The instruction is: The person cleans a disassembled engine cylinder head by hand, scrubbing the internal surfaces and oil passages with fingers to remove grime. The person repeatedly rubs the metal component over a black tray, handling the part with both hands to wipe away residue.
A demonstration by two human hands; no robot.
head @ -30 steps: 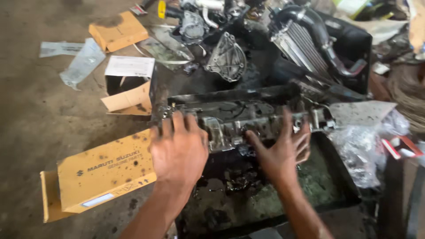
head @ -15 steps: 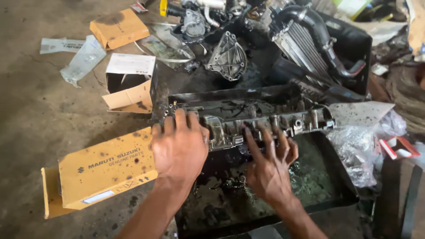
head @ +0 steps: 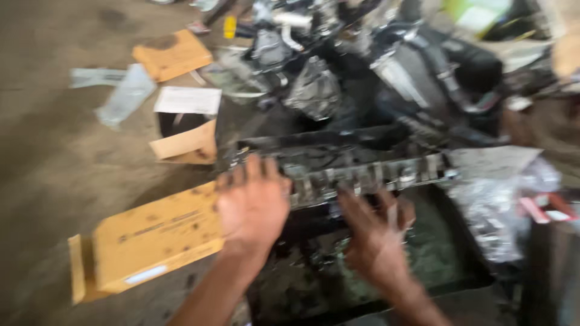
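left hand (head: 254, 202): fingers spread flat on the cylinder head's (head: 356, 172) left end | right hand (head: 377, 232): fingers splayed, touching its near edge | head lies across black tray's (head: 459, 274) far edge, on floor

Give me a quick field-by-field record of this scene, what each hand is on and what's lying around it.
setting: grimy workshop floor, picture blurred
left hand: palm down, fingers spread, on the left end of the oily metal engine part
right hand: fingers spread, at the near edge of the same part, firm contact unclear
under the part: black tray, dirty inside
left of hands: yellow cardboard box, lying flat
behind it: open cardboard box
right: crumpled clear plastic bag
back: pile of dark engine parts
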